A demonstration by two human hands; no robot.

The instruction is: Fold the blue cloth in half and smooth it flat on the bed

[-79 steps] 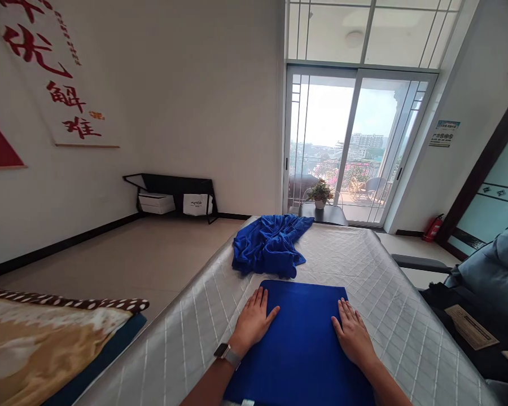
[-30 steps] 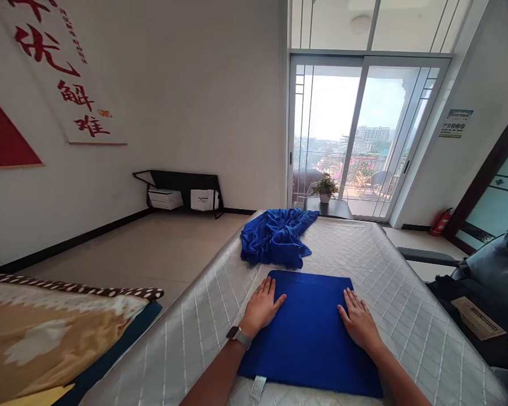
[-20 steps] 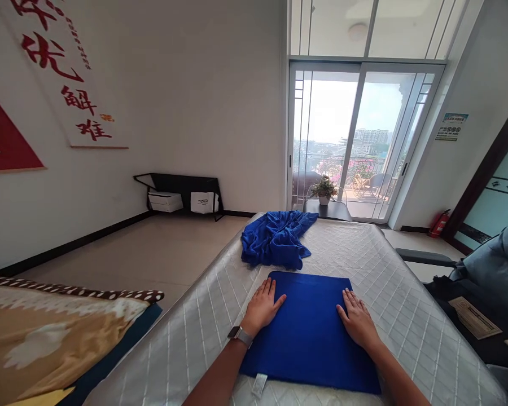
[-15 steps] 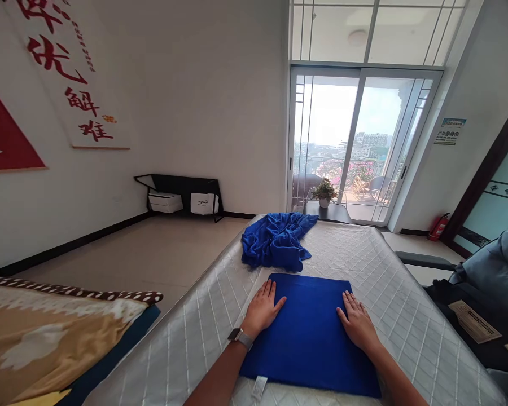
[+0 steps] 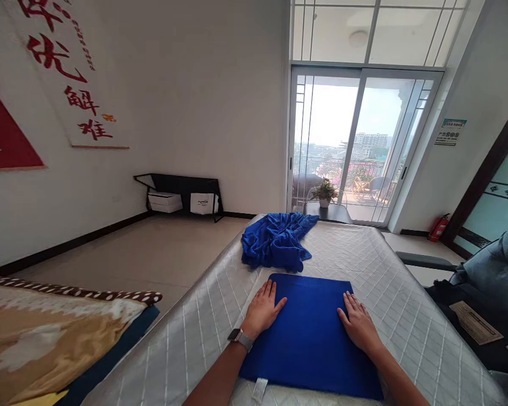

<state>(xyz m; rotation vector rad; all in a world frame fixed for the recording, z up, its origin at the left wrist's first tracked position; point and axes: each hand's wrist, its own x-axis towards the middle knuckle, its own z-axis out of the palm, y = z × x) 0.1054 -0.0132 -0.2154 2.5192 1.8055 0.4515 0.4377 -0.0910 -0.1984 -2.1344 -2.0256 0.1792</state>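
My L hand [image 5: 261, 310] & R hand [image 5: 359, 322], both open, palms down on L/R edges of flat blue cloth [image 5: 307, 338], white tag [image 5: 259, 389] at near edge, all on quilted mattress [image 5: 207, 321], crumpled blue fabric [image 5: 277, 242] just beyond.

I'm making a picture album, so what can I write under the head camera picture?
Left hand and right hand lie flat on a smooth blue cloth.

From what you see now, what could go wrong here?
The left hand and right hand lie on opposite side edges of the flat blue cloth; sliding either inward could wrinkle it. The white tag sticks out at the near edge and might get caught. The crumpled blue cloth sits just beyond and might get in the way.
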